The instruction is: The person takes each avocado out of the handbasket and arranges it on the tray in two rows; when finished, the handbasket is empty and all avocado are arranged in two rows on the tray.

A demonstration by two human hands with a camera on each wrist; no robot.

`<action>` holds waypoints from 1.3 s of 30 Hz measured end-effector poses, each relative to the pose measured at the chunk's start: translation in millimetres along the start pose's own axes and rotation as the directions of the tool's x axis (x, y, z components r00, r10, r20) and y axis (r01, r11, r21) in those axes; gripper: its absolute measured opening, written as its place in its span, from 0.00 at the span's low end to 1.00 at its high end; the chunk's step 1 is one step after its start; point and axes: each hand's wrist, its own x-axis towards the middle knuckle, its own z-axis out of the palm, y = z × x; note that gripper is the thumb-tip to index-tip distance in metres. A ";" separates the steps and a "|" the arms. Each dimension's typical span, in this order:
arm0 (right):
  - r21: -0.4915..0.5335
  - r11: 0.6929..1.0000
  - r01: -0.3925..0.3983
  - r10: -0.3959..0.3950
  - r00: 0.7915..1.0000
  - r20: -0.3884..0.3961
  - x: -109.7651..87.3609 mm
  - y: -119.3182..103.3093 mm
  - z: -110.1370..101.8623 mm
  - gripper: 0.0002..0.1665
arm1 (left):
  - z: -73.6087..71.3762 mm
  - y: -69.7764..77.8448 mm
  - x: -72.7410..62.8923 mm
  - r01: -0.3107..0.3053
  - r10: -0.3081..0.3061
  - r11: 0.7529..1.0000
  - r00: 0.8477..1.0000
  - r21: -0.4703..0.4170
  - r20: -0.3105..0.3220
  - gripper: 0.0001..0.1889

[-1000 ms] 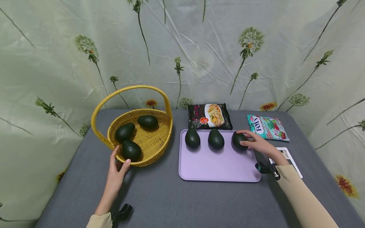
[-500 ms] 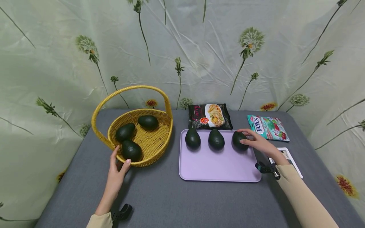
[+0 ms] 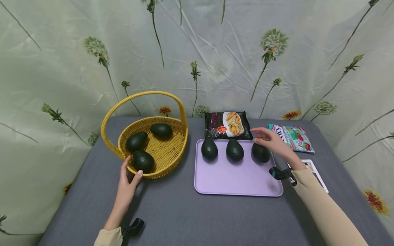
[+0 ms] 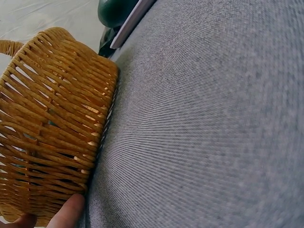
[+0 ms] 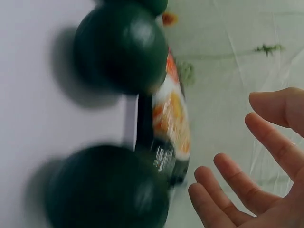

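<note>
Avocados (image 3: 235, 151), six — grey tabletop (image 3: 184, 218) spans lower frame. Yellow basket (image 3: 163, 149), left of centre, holds three; lilac tray (image 3: 227, 181), right of centre, carries three in a row along its upper edge. Left hand (image 3: 126, 186) grips basket's lower-left rim; right hand (image 3: 275, 143) — fingers spread, holding nothing — near rightmost avocado.

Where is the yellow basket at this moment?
In the head view, the yellow basket stands on the left side of the gray table, left of the lilac tray, with the left hand at its near-left rim.
</note>
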 end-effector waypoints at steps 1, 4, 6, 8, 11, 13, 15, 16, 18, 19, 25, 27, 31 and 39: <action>0.005 1.000 0.016 -0.016 1.000 0.007 4.4 -3.6 3.9 0.25 | -0.1 0.0 0.1 -0.001 0.001 1.000 1.000 0.002 0.000 0.39; 0.042 0.998 0.043 -0.045 0.998 0.039 19.1 -15.5 18.8 0.25 | -0.2 0.0 0.2 0.002 -0.002 1.000 1.000 0.000 0.003 0.39; 0.074 0.995 0.067 -0.072 0.995 0.068 29.8 -23.8 31.7 0.25 | -0.4 0.0 0.3 0.007 -0.007 1.000 1.000 0.002 0.006 0.39; 0.119 0.988 0.094 -0.107 0.989 0.105 40.5 -33.0 47.1 0.25 | -0.6 0.2 0.4 0.011 -0.011 1.000 1.000 0.002 0.009 0.39; 0.165 0.972 0.165 -0.191 0.968 0.160 56.3 -45.9 73.4 0.24 | -0.5 0.6 0.5 0.013 -0.013 1.000 1.000 0.008 0.012 0.39; 0.191 0.960 0.204 -0.241 0.951 0.196 65.9 -55.3 92.0 0.23 | -0.6 0.9 0.6 0.012 -0.012 1.000 1.000 0.007 0.013 0.39; 0.214 0.945 0.246 -0.293 0.929 0.227 75.2 -65.1 111.0 0.23 | -0.8 1.1 0.4 0.009 -0.009 1.000 1.000 0.006 0.012 0.39; 0.224 0.938 0.263 -0.315 0.918 0.240 79.6 -70.4 120.3 0.23 | -0.9 1.1 0.3 0.009 -0.009 1.000 1.000 0.004 0.013 0.39; 0.237 0.926 0.294 -0.353 0.897 0.268 87.9 -81.3 138.5 0.22 | -1.1 1.4 0.0 0.008 -0.008 1.000 1.000 0.001 0.014 0.39; 0.242 0.921 0.304 -0.367 0.886 0.282 91.6 -86.9 147.0 0.22 | -1.2 1.4 -0.1 0.007 -0.007 1.000 1.000 0.000 0.015 0.39; 0.246 0.906 0.344 -0.417 0.825 0.382 107.9 -119.3 192.1 0.23 | -1.6 1.4 1.2 0.017 -0.017 1.000 1.000 -0.007 0.023 0.40; 0.252 0.903 0.347 -0.425 0.803 0.417 112.0 -126.7 206.1 0.23 | -1.8 1.3 1.7 0.022 -0.022 1.000 0.999 -0.008 0.025 0.41; 0.242 0.912 0.331 -0.409 0.773 0.484 118.4 -137.4 231.5 0.24 | -2.4 1.2 1.8 0.027 -0.027 1.000 0.999 -0.009 0.030 0.41; 0.091 0.949 0.303 -0.297 0.758 0.581 127.4 -147.0 265.1 0.26 | -2.7 1.0 2.9 0.028 -0.028 1.000 0.999 -0.012 0.039 0.41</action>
